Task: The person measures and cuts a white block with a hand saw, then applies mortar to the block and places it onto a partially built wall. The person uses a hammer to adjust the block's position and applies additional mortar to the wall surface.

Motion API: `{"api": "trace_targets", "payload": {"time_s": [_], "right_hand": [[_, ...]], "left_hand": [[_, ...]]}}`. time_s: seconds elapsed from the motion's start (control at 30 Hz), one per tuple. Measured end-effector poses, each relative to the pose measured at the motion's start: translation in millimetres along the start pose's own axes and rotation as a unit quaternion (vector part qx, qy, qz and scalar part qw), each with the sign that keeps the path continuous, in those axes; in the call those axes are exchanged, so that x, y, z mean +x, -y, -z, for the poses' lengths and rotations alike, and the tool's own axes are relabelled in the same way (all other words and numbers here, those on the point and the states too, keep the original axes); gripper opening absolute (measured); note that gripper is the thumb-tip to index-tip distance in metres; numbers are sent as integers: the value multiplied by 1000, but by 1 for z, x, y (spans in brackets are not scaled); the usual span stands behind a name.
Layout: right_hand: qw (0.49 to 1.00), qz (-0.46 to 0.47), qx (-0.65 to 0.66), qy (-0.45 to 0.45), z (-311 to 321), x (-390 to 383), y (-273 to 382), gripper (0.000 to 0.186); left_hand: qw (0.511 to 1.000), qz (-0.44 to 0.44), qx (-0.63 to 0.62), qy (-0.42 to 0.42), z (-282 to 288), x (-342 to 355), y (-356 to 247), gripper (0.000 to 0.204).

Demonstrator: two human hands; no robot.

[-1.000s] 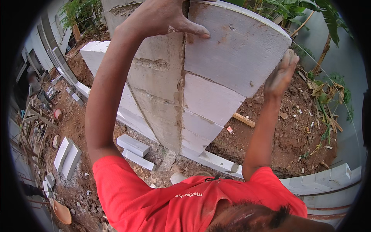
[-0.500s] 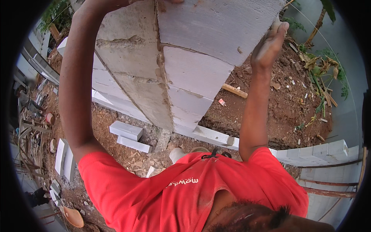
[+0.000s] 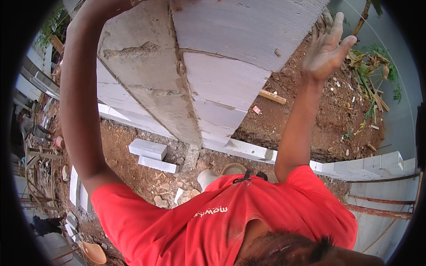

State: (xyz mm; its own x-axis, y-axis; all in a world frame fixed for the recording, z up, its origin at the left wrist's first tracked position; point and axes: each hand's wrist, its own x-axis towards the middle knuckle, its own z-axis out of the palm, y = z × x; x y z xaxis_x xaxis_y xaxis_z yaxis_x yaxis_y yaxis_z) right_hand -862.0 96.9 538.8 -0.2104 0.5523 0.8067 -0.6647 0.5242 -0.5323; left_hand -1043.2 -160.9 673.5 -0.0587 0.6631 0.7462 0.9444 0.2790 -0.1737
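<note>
Before me rises a wall corner of pale blocks, with a large upper block (image 3: 244,33) at the top and a lower block (image 3: 222,80) beneath it. A grey concrete column (image 3: 142,75) with rough mortar seams adjoins them on the left. My right hand (image 3: 327,53) is raised beside the upper block's right edge, fingers spread and palm dusty, holding nothing. At the top edge of the picture, my left hand (image 3: 126,4) is mostly cut off above the column; its fingers are hidden.
Two loose white blocks (image 3: 151,150) lie on the dirt below. A low block wall (image 3: 355,168) runs to the right. A wooden stick (image 3: 272,96) rests on brown soil. Timber pieces (image 3: 42,155), an orange basin (image 3: 94,252) and a distant person (image 3: 33,126) are at the left.
My right hand has come away from the upper block's edge, moving right with its fingers spreading. My left arm has shifted slightly left and up, and its hand shows less.
</note>
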Motion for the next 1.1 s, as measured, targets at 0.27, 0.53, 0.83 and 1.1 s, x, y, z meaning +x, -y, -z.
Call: {"api": "trace_targets", "payload": {"time_s": [0.27,0.53,0.83,1.1], "right_hand": [[998,-47,29,17,2,-4,-34,83],[999,-50,-16,11,-1,-3,1,83],[998,-59,-25,-5,-5,-19,-3,77],[897,-367,-239,52,169,-96,9,52]], "left_hand": [[985,-145,-34,-90,-12,-6,19,85],[976,-174,-123,-46,3,-8,32,62],[968,-190,-150,-70,-13,2,36,69],[989,-87,-115,-38,-6,0,18,70]]}}
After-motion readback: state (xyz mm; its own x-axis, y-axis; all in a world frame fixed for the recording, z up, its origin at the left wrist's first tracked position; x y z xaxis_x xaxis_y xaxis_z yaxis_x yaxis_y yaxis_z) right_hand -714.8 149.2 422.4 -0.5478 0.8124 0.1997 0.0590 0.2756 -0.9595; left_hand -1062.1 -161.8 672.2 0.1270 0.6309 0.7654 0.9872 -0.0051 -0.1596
